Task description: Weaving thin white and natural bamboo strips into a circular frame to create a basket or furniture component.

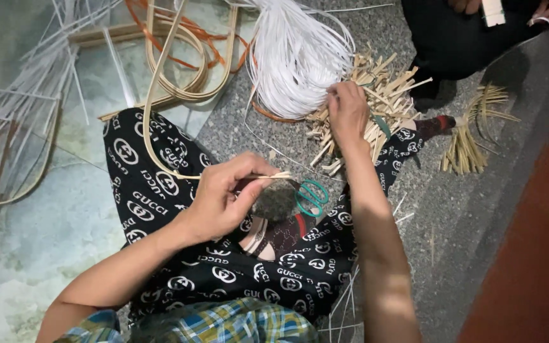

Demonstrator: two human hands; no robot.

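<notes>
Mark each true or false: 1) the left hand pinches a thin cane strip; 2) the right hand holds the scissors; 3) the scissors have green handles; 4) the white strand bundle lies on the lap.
1) True: the left hand pinches the thin cane strip near its end.
2) False: the right hand reaches into the pile of short cane offcuts.
3) True: the scissors have green handles.
4) False: the white strand bundle lies on the floor beyond the knees.

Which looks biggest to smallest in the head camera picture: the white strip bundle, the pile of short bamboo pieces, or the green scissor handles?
1. White strip bundle
2. Pile of short bamboo pieces, though the right hand hides some
3. Green scissor handles
</notes>
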